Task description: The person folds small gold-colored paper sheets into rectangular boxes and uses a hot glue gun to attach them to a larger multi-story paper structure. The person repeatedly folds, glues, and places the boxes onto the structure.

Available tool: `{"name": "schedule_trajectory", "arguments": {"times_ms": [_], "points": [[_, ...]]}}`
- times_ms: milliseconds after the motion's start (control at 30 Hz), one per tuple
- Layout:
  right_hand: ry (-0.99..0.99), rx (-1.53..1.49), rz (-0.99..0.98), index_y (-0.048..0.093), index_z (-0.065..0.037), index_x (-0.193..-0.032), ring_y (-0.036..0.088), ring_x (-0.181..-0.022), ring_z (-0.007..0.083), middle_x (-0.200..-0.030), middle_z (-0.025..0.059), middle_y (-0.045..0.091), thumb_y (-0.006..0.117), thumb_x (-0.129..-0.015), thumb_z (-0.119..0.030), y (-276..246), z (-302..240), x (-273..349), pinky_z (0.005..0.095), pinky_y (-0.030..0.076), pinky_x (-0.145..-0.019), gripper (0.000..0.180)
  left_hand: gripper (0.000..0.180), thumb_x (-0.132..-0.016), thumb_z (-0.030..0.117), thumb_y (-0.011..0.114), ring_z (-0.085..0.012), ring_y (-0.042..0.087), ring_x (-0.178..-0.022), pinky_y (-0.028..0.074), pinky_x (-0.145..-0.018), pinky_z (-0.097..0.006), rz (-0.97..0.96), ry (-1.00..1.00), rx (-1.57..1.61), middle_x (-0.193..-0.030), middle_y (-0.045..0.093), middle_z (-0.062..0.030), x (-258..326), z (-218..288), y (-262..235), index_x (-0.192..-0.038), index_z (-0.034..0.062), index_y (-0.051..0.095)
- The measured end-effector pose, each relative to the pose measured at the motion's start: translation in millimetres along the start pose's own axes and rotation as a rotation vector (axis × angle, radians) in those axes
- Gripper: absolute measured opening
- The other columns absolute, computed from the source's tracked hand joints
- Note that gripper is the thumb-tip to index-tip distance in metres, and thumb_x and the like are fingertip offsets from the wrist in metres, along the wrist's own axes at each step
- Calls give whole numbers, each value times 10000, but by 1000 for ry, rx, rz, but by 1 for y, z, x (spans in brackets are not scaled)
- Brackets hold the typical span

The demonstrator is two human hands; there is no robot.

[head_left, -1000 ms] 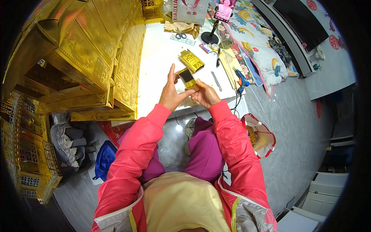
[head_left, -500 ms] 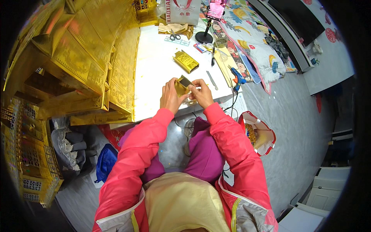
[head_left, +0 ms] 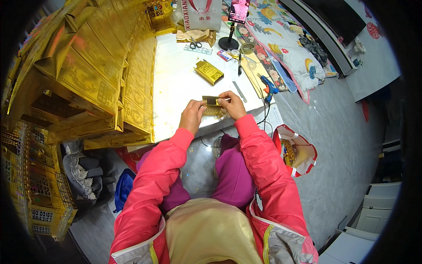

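Both my hands hold one small gold foil paper piece (head_left: pixel 212 105) just above the near edge of the white table (head_left: pixel 176 88). My left hand (head_left: pixel 192 115) grips its left end and my right hand (head_left: pixel 233 104) pinches its right end. The piece looks partly folded, with a dark opening on top. A finished gold paper ingot box (head_left: pixel 209 71) lies further back on the table, apart from both hands. My sleeves are pink-red.
A tall stack of gold paper sheets and folded pieces (head_left: pixel 101 75) fills the table's left side. Scissors (head_left: pixel 196 44), a phone on a stand (head_left: pixel 235 20), a blue glue gun (head_left: pixel 268 86) and a gift bag (head_left: pixel 201 13) sit at the back. A red-rimmed bag (head_left: pixel 295 152) stands on the floor at right.
My hands have drawn the gold piece toward me to the table's near edge and turned it flatter, both hands still on it.
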State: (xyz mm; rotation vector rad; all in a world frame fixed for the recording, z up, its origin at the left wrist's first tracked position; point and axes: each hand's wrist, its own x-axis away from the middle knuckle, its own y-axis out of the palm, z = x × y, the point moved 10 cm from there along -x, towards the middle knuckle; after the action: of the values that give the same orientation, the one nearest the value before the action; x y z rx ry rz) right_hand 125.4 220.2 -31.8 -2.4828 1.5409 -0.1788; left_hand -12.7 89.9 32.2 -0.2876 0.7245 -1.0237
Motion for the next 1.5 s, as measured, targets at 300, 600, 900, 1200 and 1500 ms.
{"name": "schedule_trajectory", "arguments": {"times_ms": [300, 600, 900, 1200, 1500], "points": [[113, -82, -49, 635, 28, -1020, 600, -521, 123, -814, 86, 626, 639, -884, -30, 3, -7, 8, 277, 530, -480, 147, 129, -875, 119, 694, -243, 639, -752, 521, -705, -337, -5, -125, 98, -908, 637, -121, -7, -11, 4, -951, 16, 713], [239, -290, -172, 493, -13, -1284, 672, -751, 181, -1225, 157, 559, 633, -894, -47, 10, -8, 25, 308, 610, -633, 416, 170, -876, 177, 705, -188, 614, -730, 516, -669, -312, -8, -224, 173, -911, 611, -101, -8, -28, 13, -908, 14, 670], [336, -336, -161, 510, -28, -1234, 668, -761, 169, -1180, 135, 584, 618, -942, -124, 13, -1, 25, 295, 601, -630, 326, 197, -882, 218, 700, -187, 571, -737, 500, -680, -302, -31, -233, 267, -989, 530, -105, -7, -35, 26, -888, 21, 684], [277, -287, -83, 503, -10, -1193, 642, -663, 143, -1164, 135, 583, 591, -945, -85, 15, 4, 20, 286, 582, -537, 273, 408, -874, 194, 711, -160, 542, -752, 495, -702, -286, 78, -355, 322, -1049, 535, -127, -2, -44, 29, -1198, 35, 520], [234, -246, -66, 496, 7, -1187, 631, -616, 139, -1162, 144, 585, 593, -942, -93, 14, 9, 20, 290, 572, -499, 281, 442, -848, 137, 709, -305, 580, -999, 496, -855, -373, 119, -39, 30, -1184, 529, -170, 0, -1, 12, -1215, 20, 492]]}}
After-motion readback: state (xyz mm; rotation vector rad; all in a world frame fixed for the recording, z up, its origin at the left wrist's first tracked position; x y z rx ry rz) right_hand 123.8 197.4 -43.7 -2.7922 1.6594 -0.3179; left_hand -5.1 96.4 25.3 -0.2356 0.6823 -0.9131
